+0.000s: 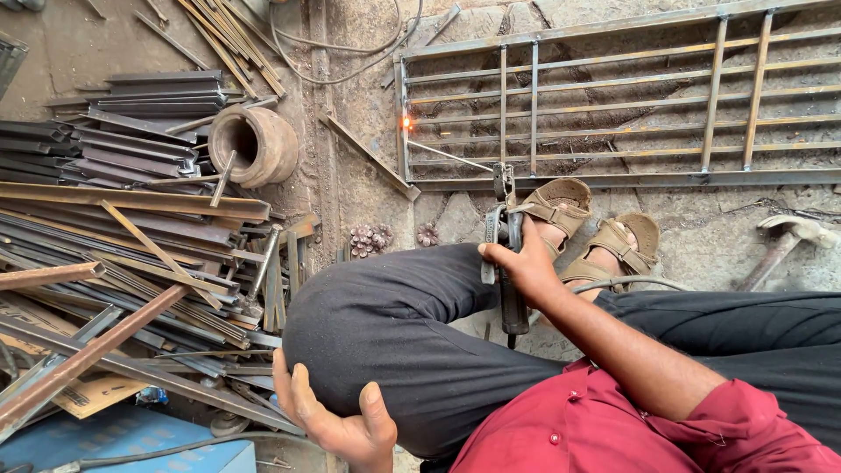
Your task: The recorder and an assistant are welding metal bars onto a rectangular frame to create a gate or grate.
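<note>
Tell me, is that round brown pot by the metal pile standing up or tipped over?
Tipped over. The pot lies on its side by the stacked metal bars, and its round open mouth faces sideways, not up.

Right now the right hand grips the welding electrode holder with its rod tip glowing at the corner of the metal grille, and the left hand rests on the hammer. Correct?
Not quite. In the head view the left hand rests against the person's own knee; the hammer lies untouched on the ground at the far right. The right hand does grip the electrode holder, rod tip glowing at the metal grille corner.
</note>
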